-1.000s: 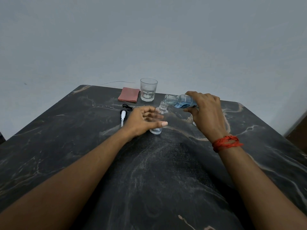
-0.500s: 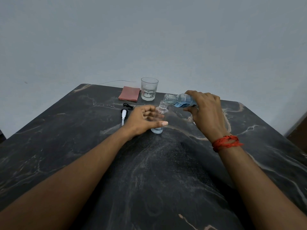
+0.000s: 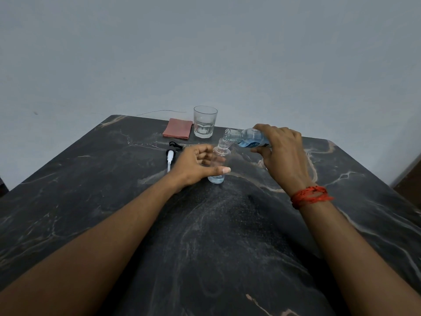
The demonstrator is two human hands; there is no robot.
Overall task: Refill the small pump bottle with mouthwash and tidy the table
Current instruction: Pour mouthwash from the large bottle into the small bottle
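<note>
Left hand [image 3: 196,164] curled round small pump bottle [image 3: 218,165], right hand [image 3: 281,151] tilting mouthwash bottle [image 3: 247,137]

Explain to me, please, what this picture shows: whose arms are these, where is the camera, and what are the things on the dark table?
There is no machine here: these are a person's two bare arms. The camera sits on the person's head and looks forward and down, so the arms come in from the bottom edge. The left hand holds a small clear bottle upright on the dark table. The right hand tilts a mouthwash bottle of blue liquid, its mouth over the small bottle's opening. Farther back are the pump, lying loose, a pink cloth and a glass.
</note>
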